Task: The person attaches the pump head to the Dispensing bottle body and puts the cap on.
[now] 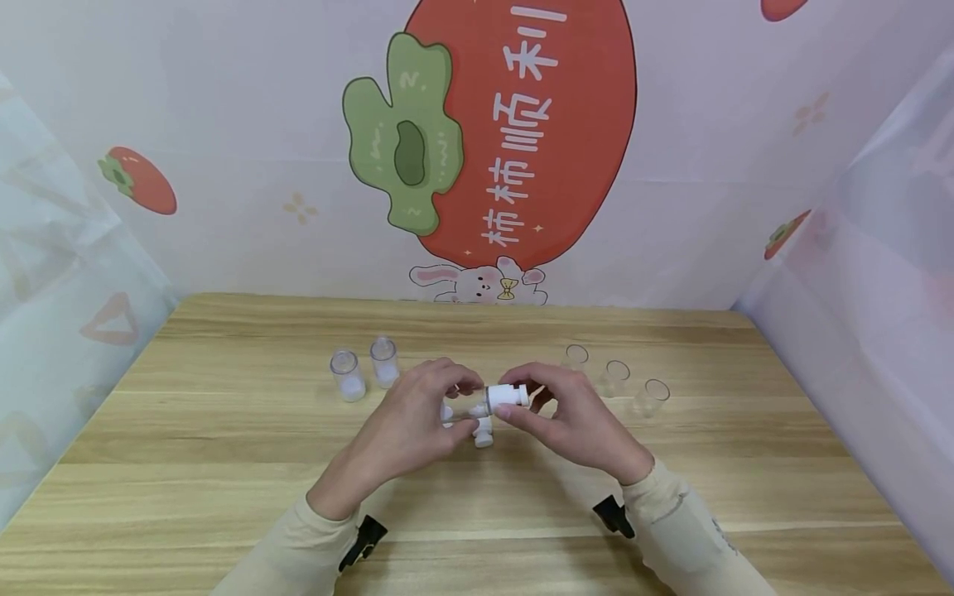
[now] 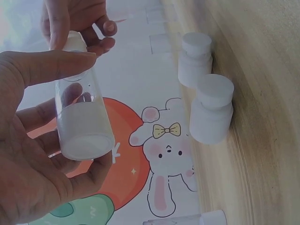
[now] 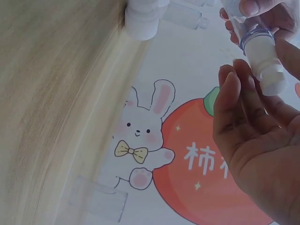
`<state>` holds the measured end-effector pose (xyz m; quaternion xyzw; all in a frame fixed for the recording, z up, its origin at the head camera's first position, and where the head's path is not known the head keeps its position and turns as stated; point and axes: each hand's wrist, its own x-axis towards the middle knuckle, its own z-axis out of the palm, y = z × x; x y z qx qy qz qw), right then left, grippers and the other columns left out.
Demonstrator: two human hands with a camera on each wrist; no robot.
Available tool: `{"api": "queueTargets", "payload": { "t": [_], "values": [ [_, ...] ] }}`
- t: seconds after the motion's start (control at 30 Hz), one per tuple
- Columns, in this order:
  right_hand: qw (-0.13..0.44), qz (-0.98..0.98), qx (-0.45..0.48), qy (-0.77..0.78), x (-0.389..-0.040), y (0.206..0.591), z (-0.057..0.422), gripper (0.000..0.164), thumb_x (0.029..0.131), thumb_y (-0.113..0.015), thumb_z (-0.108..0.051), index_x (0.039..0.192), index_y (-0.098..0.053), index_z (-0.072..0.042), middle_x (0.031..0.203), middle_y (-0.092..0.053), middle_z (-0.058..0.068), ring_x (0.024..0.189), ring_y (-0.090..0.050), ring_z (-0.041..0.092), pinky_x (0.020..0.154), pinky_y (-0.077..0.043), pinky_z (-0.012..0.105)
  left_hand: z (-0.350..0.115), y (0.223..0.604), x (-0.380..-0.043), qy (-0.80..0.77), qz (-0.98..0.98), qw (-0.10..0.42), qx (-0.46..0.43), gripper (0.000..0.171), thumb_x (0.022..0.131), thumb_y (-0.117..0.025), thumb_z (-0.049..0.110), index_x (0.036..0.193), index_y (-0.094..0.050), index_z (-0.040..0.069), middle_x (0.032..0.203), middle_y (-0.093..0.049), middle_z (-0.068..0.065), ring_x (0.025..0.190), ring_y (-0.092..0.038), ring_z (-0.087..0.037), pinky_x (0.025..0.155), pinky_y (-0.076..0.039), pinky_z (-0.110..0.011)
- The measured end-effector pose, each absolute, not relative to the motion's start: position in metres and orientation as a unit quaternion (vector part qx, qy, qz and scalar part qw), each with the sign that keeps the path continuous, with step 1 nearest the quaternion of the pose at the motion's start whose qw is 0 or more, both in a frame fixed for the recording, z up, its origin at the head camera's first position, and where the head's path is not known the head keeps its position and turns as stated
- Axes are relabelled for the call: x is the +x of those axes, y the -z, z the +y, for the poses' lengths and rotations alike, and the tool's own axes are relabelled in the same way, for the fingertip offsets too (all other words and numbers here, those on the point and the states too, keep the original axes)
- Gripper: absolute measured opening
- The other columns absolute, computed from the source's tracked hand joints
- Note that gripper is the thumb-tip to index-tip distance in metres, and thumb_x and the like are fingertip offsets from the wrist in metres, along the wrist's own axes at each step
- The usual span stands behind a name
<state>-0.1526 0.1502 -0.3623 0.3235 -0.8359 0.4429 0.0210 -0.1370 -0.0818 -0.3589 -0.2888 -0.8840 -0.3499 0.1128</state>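
My left hand [image 1: 410, 418] grips a clear bottle [image 2: 89, 133] with a white base, its thumb across one side and its fingers behind. The bottle lies nearly level, its mouth end toward the right. At that end sits a stepped white top [image 1: 505, 398], shaped like a pump head. With thumb and fingers, my right hand [image 1: 577, 414] holds this top; in the right wrist view, some fingers [image 3: 253, 96] spread loosely beside it. Two similar white tops [image 2: 212, 110] stand on the table close by; in the head view the hands partly cover them.
Two clear bottles [image 1: 347, 377] with white bottoms stand left of the hands on the wooden table [image 1: 186, 463]. Three clear, cup-like covers [image 1: 615, 378] stand in a slanting row on the right. A printed wall sheet [image 1: 246, 240] rises behind the table's far edge.
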Motion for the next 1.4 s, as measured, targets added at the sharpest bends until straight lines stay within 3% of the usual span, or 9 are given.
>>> {"api": "queueTargets", "payload": {
  "t": [0.17, 0.6, 0.9, 1.2, 1.4],
  "values": [
    [-0.003, -0.85, 0.303, -0.431, -0.1513, 0.3619, 0.1495, 0.015, 0.095, -0.074, -0.028, 0.109, -0.071, -0.022, 0.09, -0.067, -0.012, 0.082, -0.062, 0.014, 0.069, -0.055, 0.03, -0.081, 0.3589, -0.1373, 0.35, -0.884, 0.111, -0.29, 0.035, 0.074, -0.089, 0.005, 0.104, -0.074, 0.01, 0.095, -0.068, 0.002, 0.087, -0.062, -0.016, 0.077, -0.053, -0.032],
    [-0.04, -0.851, 0.296, -0.433, -0.1517, 0.365, 0.1489, 0.014, 0.102, -0.064, -0.031, 0.103, -0.071, -0.019, 0.084, -0.062, -0.007, 0.073, -0.057, 0.013, 0.066, -0.052, 0.031, -0.0798, 0.3594, -0.1373, 0.342, -0.885, 0.127, -0.29, 0.035, 0.072, -0.089, 0.005, 0.104, -0.074, 0.008, 0.096, -0.068, 0.001, 0.087, -0.064, -0.021, 0.075, -0.053, -0.033],
    [-0.094, -0.854, 0.257, -0.442, -0.1509, 0.3658, 0.1475, 0.023, 0.106, -0.055, -0.036, 0.1, -0.067, -0.017, 0.09, -0.068, 0.006, 0.08, -0.064, 0.032, 0.068, -0.053, 0.032, -0.0782, 0.359, -0.1365, 0.305, -0.895, 0.143, -0.294, 0.036, 0.073, -0.089, 0.006, 0.105, -0.074, 0.008, 0.1, -0.071, -0.003, 0.09, -0.063, -0.017, 0.075, -0.054, -0.032],
    [-0.097, -0.858, 0.243, -0.442, -0.1489, 0.3637, 0.1438, 0.03, 0.107, -0.051, -0.035, 0.093, -0.065, -0.013, 0.085, -0.067, -0.003, 0.081, -0.064, 0.03, 0.068, -0.05, 0.032, -0.0782, 0.359, -0.1348, 0.285, -0.895, 0.166, -0.3, 0.037, 0.073, -0.089, 0.007, 0.107, -0.074, 0.009, 0.1, -0.069, -0.001, 0.093, -0.063, -0.019, 0.075, -0.054, -0.035],
    [-0.096, -0.861, 0.24, -0.438, -0.1492, 0.3635, 0.1449, 0.027, 0.106, -0.054, -0.038, 0.098, -0.066, -0.016, 0.087, -0.067, 0.001, 0.08, -0.063, 0.029, 0.067, -0.051, 0.032, -0.0792, 0.3579, -0.1346, 0.287, -0.898, 0.159, -0.292, 0.037, 0.073, -0.09, 0.008, 0.107, -0.074, 0.009, 0.101, -0.069, 0.001, 0.094, -0.063, -0.019, 0.079, -0.055, -0.035]
  ]
}}
